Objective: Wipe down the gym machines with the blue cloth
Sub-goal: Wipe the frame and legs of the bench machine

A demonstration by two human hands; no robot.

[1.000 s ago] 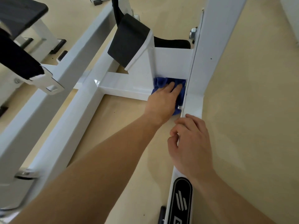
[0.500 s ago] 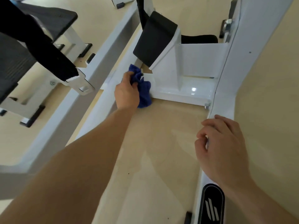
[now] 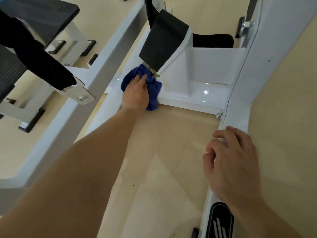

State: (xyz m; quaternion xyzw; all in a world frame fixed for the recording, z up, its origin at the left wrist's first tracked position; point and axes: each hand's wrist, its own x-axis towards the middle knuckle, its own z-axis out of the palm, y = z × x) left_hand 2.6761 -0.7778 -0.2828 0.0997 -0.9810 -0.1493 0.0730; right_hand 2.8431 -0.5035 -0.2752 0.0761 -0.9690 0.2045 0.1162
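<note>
My left hand (image 3: 136, 96) presses the bunched blue cloth (image 3: 153, 85) against the white gym machine frame (image 3: 202, 93), at the left end of its low crossbar just below a slanted black pad (image 3: 162, 44). The cloth bulges out above and to the right of my fingers. My right hand (image 3: 231, 162) rests on the frame's right rail (image 3: 240, 121), fingers curled over its inner edge, holding no cloth.
A long white beam (image 3: 96, 78) runs diagonally on the left, with a black strap and metal bracket (image 3: 80, 93) hanging beside it. Another machine with black pads (image 3: 42, 19) stands at the far left. Beige floor (image 3: 163, 152) lies between the rails. A black logo plate (image 3: 221, 220) sits on the right rail near me.
My left hand has carried the cloth from the crossbar's right corner to its left end under the black pad, and now presses it flatter there. My right hand stays on the right rail.
</note>
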